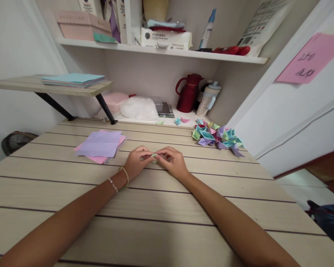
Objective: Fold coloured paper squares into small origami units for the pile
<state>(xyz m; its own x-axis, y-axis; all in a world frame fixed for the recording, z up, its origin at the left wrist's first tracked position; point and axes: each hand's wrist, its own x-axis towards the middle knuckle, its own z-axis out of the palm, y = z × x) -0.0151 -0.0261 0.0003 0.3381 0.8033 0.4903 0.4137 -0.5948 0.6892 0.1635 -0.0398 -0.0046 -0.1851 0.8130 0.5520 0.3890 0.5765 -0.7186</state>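
Green folded paper [154, 158], small, at the middle of the table [144, 207] in the head view; fingers of the left hand [136, 162] and right hand [174, 162] pinch it. Leftward lie paper sheets [100, 144]; rightward, a heap of folded pieces [217, 135].

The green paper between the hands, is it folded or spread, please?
Folded: the green paper looks small and angular between left hand and right hand.

apparently light-green paper [154, 159], lilac sheet [100, 144], speckled cream tumbler [206, 103]
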